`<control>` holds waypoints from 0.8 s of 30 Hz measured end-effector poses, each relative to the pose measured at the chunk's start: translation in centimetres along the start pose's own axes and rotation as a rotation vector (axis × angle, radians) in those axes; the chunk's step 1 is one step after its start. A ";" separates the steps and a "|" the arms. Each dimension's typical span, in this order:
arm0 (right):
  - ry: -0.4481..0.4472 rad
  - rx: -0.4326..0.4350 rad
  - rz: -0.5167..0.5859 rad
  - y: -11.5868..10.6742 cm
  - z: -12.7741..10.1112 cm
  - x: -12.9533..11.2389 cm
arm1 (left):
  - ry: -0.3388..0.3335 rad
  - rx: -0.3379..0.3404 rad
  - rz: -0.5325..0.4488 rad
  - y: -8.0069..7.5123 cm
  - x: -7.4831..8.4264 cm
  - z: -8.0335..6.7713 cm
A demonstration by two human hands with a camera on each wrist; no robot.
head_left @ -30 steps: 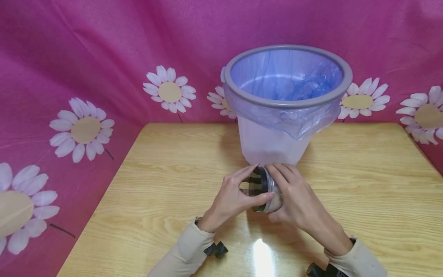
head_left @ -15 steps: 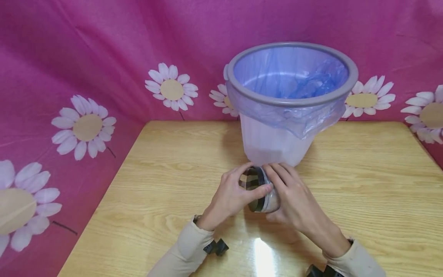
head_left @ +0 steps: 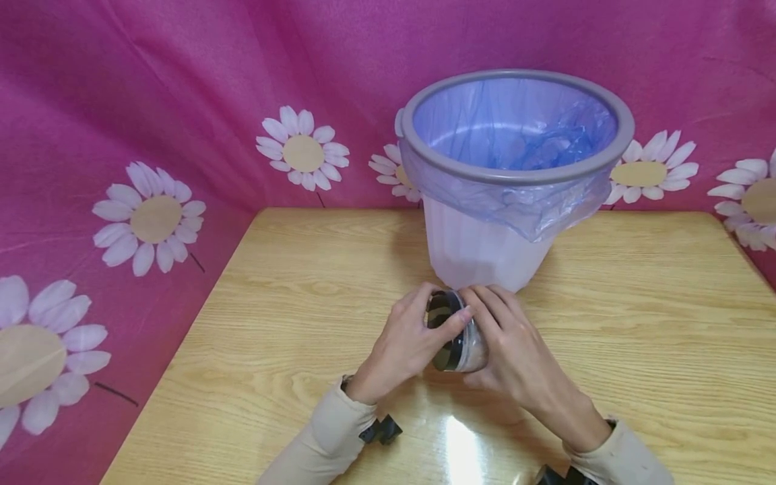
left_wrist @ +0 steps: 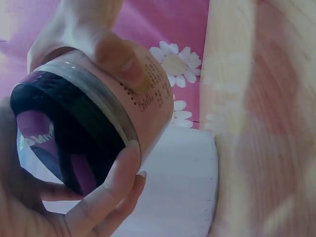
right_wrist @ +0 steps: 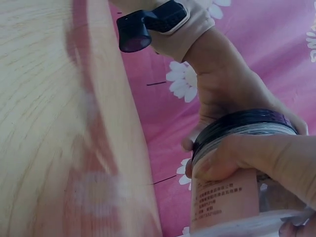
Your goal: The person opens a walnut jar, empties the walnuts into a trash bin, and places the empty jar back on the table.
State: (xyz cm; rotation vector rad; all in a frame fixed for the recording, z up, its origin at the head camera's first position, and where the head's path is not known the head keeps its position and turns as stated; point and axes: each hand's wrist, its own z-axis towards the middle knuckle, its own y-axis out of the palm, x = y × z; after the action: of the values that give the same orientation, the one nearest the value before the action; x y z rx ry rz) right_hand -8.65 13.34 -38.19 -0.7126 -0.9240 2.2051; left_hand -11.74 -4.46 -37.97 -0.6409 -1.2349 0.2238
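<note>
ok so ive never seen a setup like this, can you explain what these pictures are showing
There is no machine here, just a person's left hand and right hand. The wide view comes from a camera worn on the head, looking down; the two smaller views come from small black cameras, one on each wrist. Both hands hold a round, see-through jar with a pinkish printed label: the left grips its black lid, the right its body. On the light-brown wooden table stands a pale, round plastic bin with a grey rim and a thin blue bag lining it.
</note>
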 end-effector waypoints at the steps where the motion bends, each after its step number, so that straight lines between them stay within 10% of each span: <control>1: -0.004 0.001 -0.001 0.0 0.0 -0.1 | 0.010 0.002 0.006 0.1 -0.1 0.0; 8: -0.013 0.001 -0.013 0.3 -0.1 -0.3 | 0.009 -0.031 0.047 0.6 -0.3 0.1; 15: 0.064 0.002 0.015 -0.2 0.0 0.0 | 0.020 -0.314 -0.006 -1.4 -0.8 0.7; 24: 0.052 0.031 -0.001 -0.6 0.1 0.2 | 0.448 -0.315 -0.247 -2.9 -2.3 1.8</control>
State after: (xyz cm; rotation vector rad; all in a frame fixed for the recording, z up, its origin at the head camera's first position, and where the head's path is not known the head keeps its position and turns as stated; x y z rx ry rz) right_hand -8.66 13.77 -37.77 -0.7509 -0.8625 2.1848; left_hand -14.67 -7.37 -37.85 -0.7528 -0.9074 -0.3140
